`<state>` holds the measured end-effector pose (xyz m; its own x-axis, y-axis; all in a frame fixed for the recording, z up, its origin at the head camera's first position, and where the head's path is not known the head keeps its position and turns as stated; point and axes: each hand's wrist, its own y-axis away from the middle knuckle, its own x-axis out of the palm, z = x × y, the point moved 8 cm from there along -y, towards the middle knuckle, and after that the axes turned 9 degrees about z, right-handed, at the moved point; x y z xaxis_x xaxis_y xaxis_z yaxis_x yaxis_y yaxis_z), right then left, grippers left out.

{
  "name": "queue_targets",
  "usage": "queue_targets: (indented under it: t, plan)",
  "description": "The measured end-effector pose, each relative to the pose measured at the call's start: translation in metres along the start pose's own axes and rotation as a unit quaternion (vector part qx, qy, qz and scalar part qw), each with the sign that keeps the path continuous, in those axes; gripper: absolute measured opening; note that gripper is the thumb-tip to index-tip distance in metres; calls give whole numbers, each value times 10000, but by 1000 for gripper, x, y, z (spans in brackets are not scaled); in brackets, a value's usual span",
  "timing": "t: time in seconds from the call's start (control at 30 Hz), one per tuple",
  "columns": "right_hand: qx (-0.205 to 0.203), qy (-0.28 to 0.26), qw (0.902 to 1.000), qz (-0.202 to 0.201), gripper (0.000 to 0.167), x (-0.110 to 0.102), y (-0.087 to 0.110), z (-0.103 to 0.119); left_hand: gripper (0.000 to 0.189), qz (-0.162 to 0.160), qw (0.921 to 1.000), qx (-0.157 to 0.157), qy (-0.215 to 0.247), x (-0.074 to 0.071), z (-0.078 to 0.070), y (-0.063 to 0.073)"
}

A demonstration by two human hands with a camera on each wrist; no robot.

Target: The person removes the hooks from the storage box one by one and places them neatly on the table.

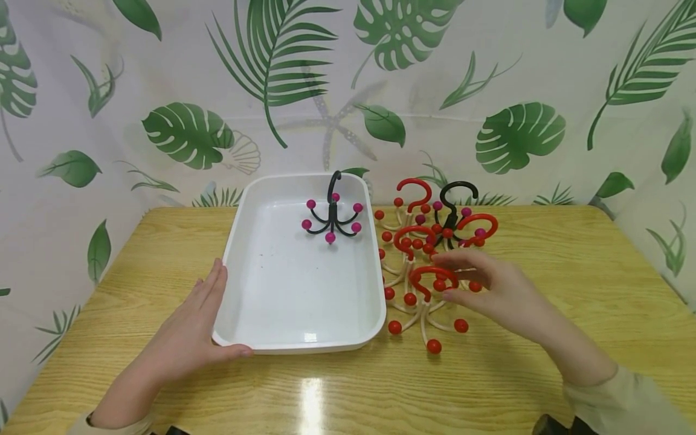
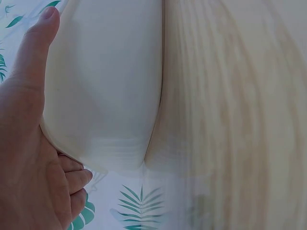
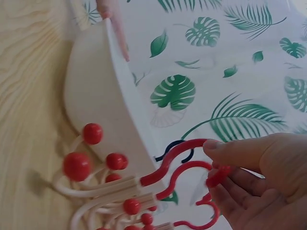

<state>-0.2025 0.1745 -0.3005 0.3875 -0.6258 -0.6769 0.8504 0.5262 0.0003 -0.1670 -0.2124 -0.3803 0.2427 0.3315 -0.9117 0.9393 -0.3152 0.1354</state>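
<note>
A white tray (image 1: 304, 284) lies on the table, with a black multi-arm hook hanger (image 1: 333, 211) with pink ball tips standing at its back right. My left hand (image 1: 185, 332) rests against the tray's front left corner, fingers straight along the side and thumb at the front rim. To the right of the tray, my right hand (image 1: 500, 293) holds the red hook of the front cream hook hanger (image 1: 424, 311). In the right wrist view the thumb presses on the red hook (image 3: 175, 155), fingers curled at its other side. The cream arms end in red balls.
Several more cream hangers with red hooks (image 1: 414, 232) crowd closely behind the held one. Among them stands a black hanger (image 1: 450, 220) with pink tips. A leaf-patterned backdrop (image 1: 435, 121) rises behind the wooden table (image 1: 522, 374).
</note>
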Motion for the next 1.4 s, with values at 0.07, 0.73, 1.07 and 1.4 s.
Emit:
queue_targets:
  t: [0.07,0.73,1.07,1.4]
  plan:
    - [-45,-104,9999,70,45,-3,-3,7,136,-4,10000,1,-4,0,0,0]
    - [-927,218,9953,-143,37,-41,-103,77,135,-10,10000,6,15,1,1,2]
    - [-1002,428,9940,-110,37,-45,-143,116,136,8,10000,-4,20,0,0,2]
    - [-533,-1,9986,76,40,-23,-194,100,136,-9,10000,7,13,-1,0,1]
